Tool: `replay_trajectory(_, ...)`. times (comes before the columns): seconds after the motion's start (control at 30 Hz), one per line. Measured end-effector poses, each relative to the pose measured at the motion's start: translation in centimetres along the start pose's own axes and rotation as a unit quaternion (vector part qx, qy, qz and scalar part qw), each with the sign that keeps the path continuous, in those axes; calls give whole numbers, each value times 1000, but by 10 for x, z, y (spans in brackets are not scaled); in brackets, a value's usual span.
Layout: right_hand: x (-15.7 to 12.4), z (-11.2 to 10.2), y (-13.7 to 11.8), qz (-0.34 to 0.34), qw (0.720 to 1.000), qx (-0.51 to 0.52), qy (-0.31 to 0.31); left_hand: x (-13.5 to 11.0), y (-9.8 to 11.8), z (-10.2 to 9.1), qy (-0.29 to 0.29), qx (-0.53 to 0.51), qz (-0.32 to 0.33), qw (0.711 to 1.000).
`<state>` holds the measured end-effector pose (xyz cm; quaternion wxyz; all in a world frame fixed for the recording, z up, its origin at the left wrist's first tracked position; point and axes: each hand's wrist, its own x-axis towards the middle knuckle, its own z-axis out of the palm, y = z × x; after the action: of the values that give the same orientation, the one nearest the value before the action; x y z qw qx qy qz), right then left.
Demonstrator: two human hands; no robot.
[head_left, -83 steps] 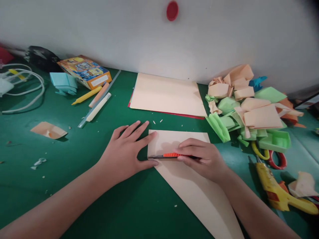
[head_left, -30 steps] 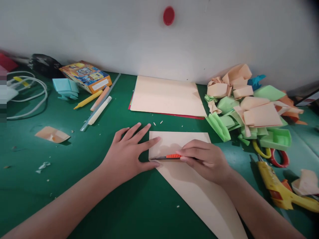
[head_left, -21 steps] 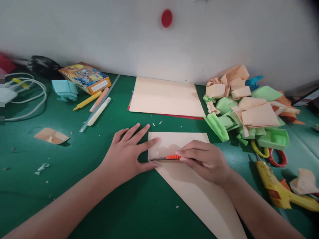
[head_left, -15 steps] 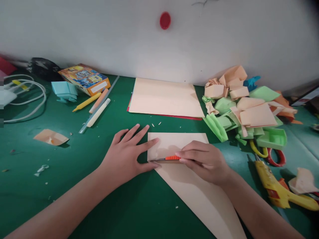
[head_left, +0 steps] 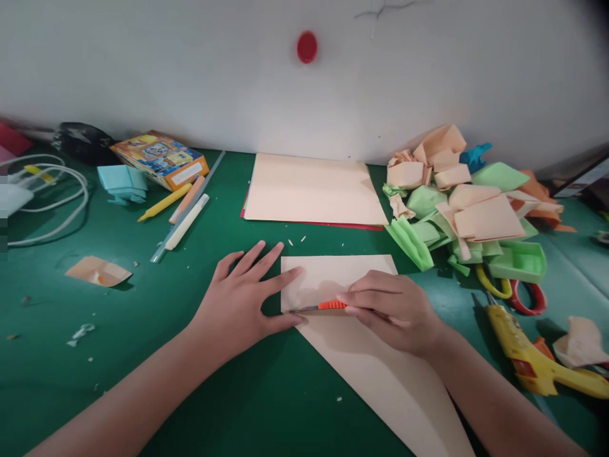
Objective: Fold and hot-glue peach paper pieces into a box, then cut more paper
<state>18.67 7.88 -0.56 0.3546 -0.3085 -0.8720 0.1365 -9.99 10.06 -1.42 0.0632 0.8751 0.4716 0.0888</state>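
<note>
A folded peach paper sheet (head_left: pixel 333 273) lies on the green mat (head_left: pixel 143 330), its lower part running as a triangle toward the bottom right. My left hand (head_left: pixel 238 304) rests flat and open on the mat, fingertips pressing the sheet's left edge. My right hand (head_left: pixel 390 308) is closed round an orange-handled craft knife (head_left: pixel 328 306). The blade lies along the fold line and points left toward my left thumb.
A peach paper stack (head_left: pixel 314 189) lies near the wall. Folded peach and green paper pieces (head_left: pixel 466 209) are heaped at the right, with scissors (head_left: pixel 514 293) and a yellow glue gun (head_left: pixel 533 355). At the left: pens (head_left: pixel 183 209), a printed box (head_left: pixel 159 158), white cables (head_left: pixel 42 197).
Both hands and the knife stay almost in place on the sheet. The view has tilted slightly, so everything sits a little lower in the picture.
</note>
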Motion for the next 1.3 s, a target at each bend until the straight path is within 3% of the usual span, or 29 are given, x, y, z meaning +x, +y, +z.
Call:
replay_trajectory(0.4,0,-2,3,-6,1000,2,2,1,1,-2,-3,8,4,1000)
replay_trajectory(0.6,1,-3,1,-8,1000,-8,1,-3,1,-3,16,12,36,999)
replay_trajectory(0.77,1,-3,1,-11,1000,-17,5,1,15,-11,-13,-8,90,996)
replay_trajectory(1.03,-6,-1,2,-6,999,-32,-15,24,29,0,-83,-6,86,993)
replay_trajectory(1.3,-5,-1,-1,-18,999,-36,-14,20,28,3,-67,26,92,993)
